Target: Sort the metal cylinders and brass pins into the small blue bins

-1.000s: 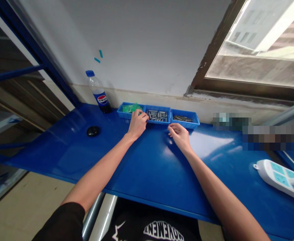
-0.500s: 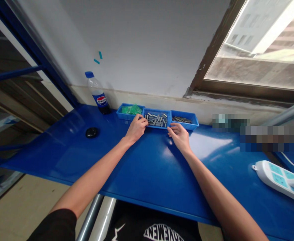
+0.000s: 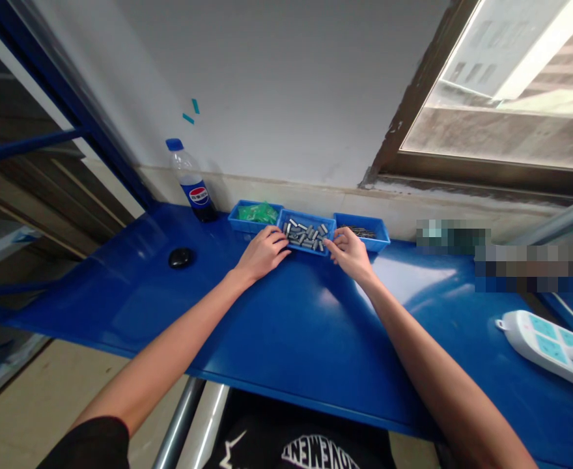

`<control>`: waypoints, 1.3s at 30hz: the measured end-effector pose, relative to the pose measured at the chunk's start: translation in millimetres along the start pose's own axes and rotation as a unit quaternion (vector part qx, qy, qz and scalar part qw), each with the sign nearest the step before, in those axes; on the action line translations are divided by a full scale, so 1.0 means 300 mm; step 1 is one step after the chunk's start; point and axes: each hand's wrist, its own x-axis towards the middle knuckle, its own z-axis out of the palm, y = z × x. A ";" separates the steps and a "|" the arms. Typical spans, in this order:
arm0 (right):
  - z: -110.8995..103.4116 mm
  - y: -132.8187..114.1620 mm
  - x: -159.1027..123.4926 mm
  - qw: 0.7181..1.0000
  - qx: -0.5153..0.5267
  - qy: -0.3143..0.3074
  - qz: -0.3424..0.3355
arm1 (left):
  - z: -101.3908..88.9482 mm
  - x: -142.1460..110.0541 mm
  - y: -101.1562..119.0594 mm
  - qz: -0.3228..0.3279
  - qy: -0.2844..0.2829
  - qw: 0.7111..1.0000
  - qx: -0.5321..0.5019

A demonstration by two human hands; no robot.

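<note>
"Where are the hands?"

"The left hand (image 3: 262,254) is at the left side of the middle box (image 3: 308,251), the right hand (image 3: 352,254) at its right. Fingers curl in narrow; I can't tell if they pinch."

"And the box?"

"Near the bench's (image 3: 286,312) far edge."

"Any tips?"

"I'd press both sides the same and keep it flat."

"What's inside them all?"

"Crinkly green bag (image 3: 258,213), short shiny grey bits (image 3: 310,232), thin dark sticks (image 3: 362,232)."

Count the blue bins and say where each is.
3, in a row: the left bin, nearest the bottle; the middle bin, between the left hand and the right hand; the right bin, partly behind the right hand. The blurred patch may hide more.
</note>
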 end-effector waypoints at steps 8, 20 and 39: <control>-0.019 0.003 -0.010 0.997 -0.015 -0.060 -0.043 | 0.055 0.111 0.140 -0.016 -0.059 0.998 0.034; -0.030 0.028 -0.023 0.990 -0.083 -0.075 -0.090 | 0.077 0.151 0.157 -0.081 -0.120 0.989 0.003; -0.033 0.055 -0.045 0.981 -0.118 -0.057 -0.142 | 0.084 0.131 0.162 -0.102 -0.111 0.988 -0.031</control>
